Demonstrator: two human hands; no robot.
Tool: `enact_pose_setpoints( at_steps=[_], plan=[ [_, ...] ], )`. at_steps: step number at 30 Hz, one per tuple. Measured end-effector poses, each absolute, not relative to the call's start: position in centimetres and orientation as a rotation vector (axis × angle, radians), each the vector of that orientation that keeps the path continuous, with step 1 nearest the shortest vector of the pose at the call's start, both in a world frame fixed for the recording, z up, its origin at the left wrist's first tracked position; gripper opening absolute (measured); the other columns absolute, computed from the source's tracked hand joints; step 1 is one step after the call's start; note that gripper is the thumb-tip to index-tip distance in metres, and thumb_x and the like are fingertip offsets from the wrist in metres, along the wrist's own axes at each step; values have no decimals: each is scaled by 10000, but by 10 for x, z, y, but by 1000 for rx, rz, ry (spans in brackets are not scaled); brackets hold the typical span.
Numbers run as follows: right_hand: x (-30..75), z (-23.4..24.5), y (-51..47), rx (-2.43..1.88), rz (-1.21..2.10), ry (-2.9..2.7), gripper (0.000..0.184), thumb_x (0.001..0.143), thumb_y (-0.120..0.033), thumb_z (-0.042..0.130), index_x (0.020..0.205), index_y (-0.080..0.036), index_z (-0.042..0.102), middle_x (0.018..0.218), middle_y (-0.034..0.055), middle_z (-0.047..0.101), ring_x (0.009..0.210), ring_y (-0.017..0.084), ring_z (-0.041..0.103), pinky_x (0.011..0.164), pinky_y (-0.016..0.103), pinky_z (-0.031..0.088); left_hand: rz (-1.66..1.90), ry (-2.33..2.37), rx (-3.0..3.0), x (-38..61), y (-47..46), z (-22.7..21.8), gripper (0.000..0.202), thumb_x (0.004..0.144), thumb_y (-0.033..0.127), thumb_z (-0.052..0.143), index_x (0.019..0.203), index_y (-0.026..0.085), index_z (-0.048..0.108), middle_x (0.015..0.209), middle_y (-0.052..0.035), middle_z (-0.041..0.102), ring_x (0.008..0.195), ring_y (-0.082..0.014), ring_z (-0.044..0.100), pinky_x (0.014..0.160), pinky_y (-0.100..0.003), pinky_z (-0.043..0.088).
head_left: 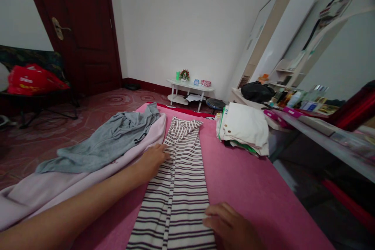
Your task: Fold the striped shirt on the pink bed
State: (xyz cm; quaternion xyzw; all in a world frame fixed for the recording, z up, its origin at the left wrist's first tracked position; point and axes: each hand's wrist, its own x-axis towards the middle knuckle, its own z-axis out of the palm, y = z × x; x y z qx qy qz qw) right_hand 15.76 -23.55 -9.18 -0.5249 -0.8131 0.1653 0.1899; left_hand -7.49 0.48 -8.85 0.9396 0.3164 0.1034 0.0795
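Observation:
A striped white-and-dark garment [180, 187] lies folded lengthwise on a pink bed cover [240, 175]. My left hand [152, 158] lies flat on its left edge, fingers stretched out. My right hand [227, 224] rests at the garment's right edge near the bottom of the view, its fingers curled against the cloth; nothing is visibly held in it. A grey garment [102, 142] lies crumpled on a pale pink one [43, 189] to the left.
A stack of folded clothes [244, 129], white on top, sits at the bed's far right. A cluttered dresser [293, 101] stands at right. A small white table [190, 86] stands by the wall, a dark red door [82, 27] at left, and a red bag [31, 80] on a chair.

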Motion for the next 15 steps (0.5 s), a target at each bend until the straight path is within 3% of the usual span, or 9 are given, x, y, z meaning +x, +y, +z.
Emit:
enact_pose_setpoints(
  at_steps=[3,8,12,15],
  plan=[
    [174,-100,-233,-1413,80,-2347,299,912,-252,509,1205,-285,562,1245,94,607,1118,194,582,895,298,508,157,717,2865,-106,-25,-80,626,634,-12,548,1198,255,601,1359,-95,480,1237,-319,446,1029,-477,373],
    [163,-111,-226,-1180,-200,-2490,330,913,-417,514,1233,-346,546,1367,64,532,1255,222,492,940,347,485,257,323,2788,-135,-61,-69,525,759,23,528,1190,317,586,1383,-17,470,1284,-233,422,1087,-360,338],
    [149,-112,-214,-1166,-44,-2572,418,895,-490,529,1295,-370,510,1432,41,457,1305,229,436,1041,402,388,360,144,2746,-132,-81,-57,351,863,138,526,1169,292,605,1316,-50,544,1225,-214,489,1074,-340,354],
    [137,-110,-216,-1169,425,-2503,346,886,-481,540,1199,-349,605,1309,15,584,1249,224,502,1089,405,314,317,136,2673,-131,-91,-55,195,906,277,504,1009,293,670,1043,-41,681,1061,-183,594,999,-301,417]
  ],
)
